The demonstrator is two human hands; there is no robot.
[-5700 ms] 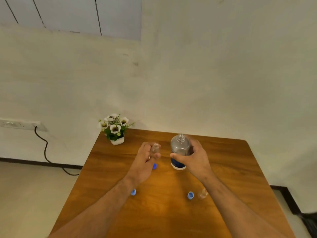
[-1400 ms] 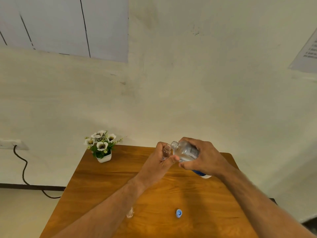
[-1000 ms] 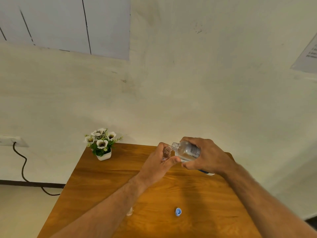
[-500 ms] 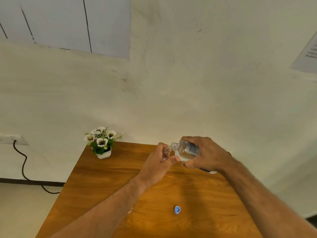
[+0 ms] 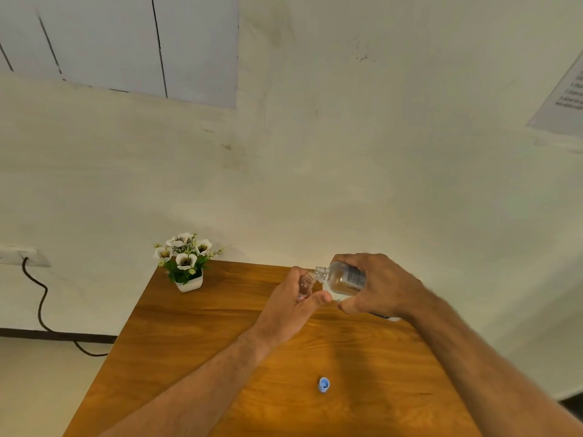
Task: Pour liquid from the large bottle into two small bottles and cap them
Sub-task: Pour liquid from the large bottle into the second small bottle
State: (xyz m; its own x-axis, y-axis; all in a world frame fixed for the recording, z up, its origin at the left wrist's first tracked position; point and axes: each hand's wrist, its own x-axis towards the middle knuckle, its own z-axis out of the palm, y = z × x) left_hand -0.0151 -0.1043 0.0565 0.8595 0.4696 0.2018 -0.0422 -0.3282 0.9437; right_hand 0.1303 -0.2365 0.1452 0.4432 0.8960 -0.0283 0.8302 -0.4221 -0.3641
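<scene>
The large bottle (image 5: 342, 279) lies nearly level above the wooden table (image 5: 195, 335), its long axis running right to left and its open neck pointing left at the mouth of the small bottle (image 5: 304, 283); the right hand (image 5: 377, 287) grips the large one, the left hand (image 5: 291, 305) is closed round the small one, held roughly upright. A blue cap (image 5: 323, 384) sits nearer on the table; a potted flower (image 5: 186, 261) stands at the far left corner against a pale wall (image 5: 347, 168).

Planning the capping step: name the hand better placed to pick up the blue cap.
Right, probably. The blue cap lies on the table, between the forearms. The left hand must keep the small bottle upright; the right hand can set down the large bottle.
</scene>
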